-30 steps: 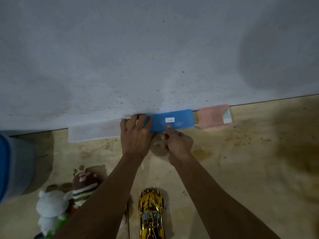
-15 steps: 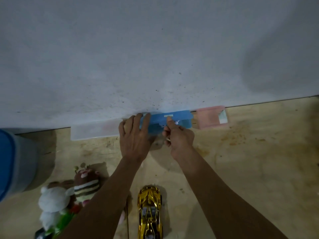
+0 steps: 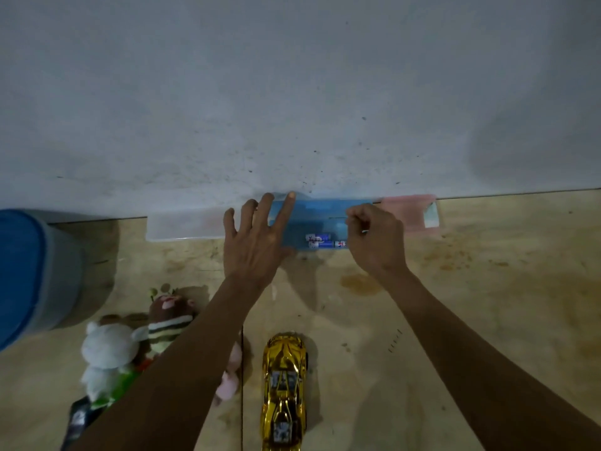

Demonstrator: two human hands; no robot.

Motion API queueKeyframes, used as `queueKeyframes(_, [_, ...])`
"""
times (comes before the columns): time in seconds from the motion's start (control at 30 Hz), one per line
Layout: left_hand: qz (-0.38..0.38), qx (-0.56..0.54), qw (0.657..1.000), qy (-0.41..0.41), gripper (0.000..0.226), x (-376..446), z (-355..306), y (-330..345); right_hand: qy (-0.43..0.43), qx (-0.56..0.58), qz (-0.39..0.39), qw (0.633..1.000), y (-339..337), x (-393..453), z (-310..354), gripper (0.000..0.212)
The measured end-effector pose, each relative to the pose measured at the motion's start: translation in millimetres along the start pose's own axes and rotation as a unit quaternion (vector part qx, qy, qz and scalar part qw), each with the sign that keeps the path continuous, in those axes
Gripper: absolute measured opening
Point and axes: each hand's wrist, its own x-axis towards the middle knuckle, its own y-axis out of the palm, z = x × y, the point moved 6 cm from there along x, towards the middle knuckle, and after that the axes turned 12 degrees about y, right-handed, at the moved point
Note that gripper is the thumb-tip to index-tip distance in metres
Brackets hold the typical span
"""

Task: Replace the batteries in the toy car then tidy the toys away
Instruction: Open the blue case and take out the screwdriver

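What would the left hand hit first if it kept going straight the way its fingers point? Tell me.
Most likely the grey wall. The left hand lies flat on the blue case, fingers pointing away from the person, and the longest fingertip already looks level with the wall's foot, though depth is unclear.

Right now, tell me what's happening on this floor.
A person has a blue plastic case open by the wall. The left hand presses flat on one end of it; the right hand pinches its lid at the other. Batteries show inside. The gold toy car and plush toys lie untouched nearer the person.
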Motion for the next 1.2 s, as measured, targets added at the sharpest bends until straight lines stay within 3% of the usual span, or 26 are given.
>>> queueKeyframes(0.1, [-0.006,-0.001,1.000,0.005,0.110,1.5,0.9,3.6,-0.197,-0.127,0.027,0.972,21.7,-11.9,-1.8,0.018])
queueKeyframes(0.23, [-0.007,0.008,1.000,0.010,0.109,0.8,2.0,6.9,-0.320,-0.280,0.018,0.905,61.9,-22.2,-9.5,0.022])
queueKeyframes(0.6, [-0.006,0.001,1.000,0.010,0.106,1.5,3.6,10.4,-0.280,-0.360,-0.065,0.888,91.0,-14.1,-19.8,0.045])
queueKeyframes(0.97, [-0.024,-0.004,1.000,0.014,0.108,0.7,5.1,10.2,-0.332,-0.184,-0.204,0.903,77.1,-5.8,-14.0,0.063])
queueKeyframes(1.1, [-0.027,-0.002,1.000,0.005,0.108,0.1,4.6,9.2,-0.280,-0.028,-0.156,0.947,65.1,-0.2,-9.3,0.066])
queueKeyframes(1.2, [-0.030,-0.008,1.000,-0.004,0.107,-0.6,3.9,9.9,-0.241,0.099,-0.121,0.958,45.2,0.4,0.8,0.059])
